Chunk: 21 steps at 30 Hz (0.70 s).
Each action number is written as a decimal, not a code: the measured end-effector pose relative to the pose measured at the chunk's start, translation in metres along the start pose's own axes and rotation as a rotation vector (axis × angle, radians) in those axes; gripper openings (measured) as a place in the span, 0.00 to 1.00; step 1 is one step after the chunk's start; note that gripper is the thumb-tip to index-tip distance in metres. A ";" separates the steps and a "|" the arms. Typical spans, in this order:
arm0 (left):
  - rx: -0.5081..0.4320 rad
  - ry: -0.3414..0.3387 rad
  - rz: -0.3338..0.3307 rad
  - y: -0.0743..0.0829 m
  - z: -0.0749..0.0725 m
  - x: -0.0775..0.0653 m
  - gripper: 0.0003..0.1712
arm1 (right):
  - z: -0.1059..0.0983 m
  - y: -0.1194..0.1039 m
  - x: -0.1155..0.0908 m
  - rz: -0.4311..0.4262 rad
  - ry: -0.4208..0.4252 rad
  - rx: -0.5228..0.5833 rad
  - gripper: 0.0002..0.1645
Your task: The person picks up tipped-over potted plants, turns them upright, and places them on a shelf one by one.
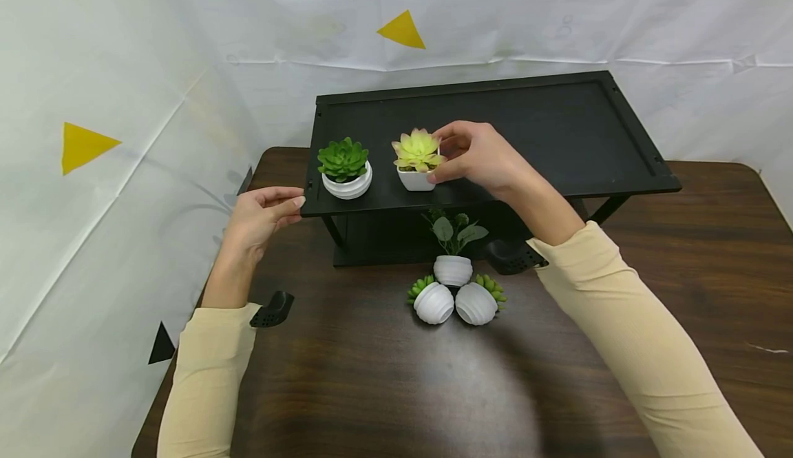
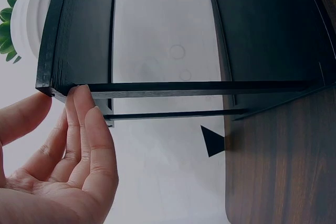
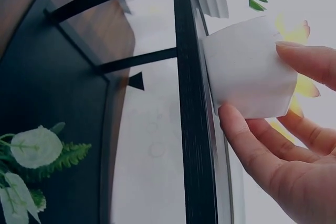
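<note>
My right hand (image 1: pixel 480 155) grips a square white pot with a yellow-green, pink-tipped succulent (image 1: pixel 418 151) on the top board of a black two-tier shelf (image 1: pixel 526 134). In the right wrist view, thumb and fingers lie along the sides of the white pot (image 3: pixel 249 69), whose base is right at the board. The left hand (image 1: pixel 263 217) pinches the shelf's front left corner, thumb at the edge and fingers beneath, as the left wrist view shows at the corner (image 2: pixel 58 85). Between the hands stands a green succulent in a round ribbed white pot (image 1: pixel 347 169).
On the brown table (image 1: pixel 372 375), before the shelf, are a leafy plant in a white pot (image 1: pixel 453 270) and two tipped white succulent pots, left (image 1: pixel 434 304) and right (image 1: pixel 476 304). White sheeting (image 1: pixel 279 17) hangs behind and at the left.
</note>
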State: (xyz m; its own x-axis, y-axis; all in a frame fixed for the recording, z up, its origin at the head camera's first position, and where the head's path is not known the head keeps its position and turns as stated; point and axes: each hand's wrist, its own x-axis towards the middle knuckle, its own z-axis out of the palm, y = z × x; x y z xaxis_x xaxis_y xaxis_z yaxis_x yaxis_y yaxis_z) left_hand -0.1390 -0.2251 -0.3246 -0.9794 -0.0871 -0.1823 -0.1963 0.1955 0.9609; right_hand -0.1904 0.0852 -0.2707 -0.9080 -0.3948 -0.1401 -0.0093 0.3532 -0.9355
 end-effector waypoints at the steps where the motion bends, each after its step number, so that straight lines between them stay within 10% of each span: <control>1: -0.002 0.001 0.000 0.000 0.000 0.000 0.19 | 0.001 0.000 0.001 -0.002 -0.003 -0.002 0.30; 21: 0.007 0.008 0.007 -0.001 -0.001 -0.001 0.20 | 0.014 -0.001 0.005 -0.016 -0.042 0.010 0.32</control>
State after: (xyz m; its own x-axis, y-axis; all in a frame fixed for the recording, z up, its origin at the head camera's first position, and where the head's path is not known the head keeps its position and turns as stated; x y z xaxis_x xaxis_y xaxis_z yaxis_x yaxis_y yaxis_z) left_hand -0.1379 -0.2259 -0.3251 -0.9803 -0.0936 -0.1739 -0.1897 0.2029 0.9606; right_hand -0.1888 0.0709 -0.2748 -0.8894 -0.4358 -0.1381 -0.0193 0.3377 -0.9411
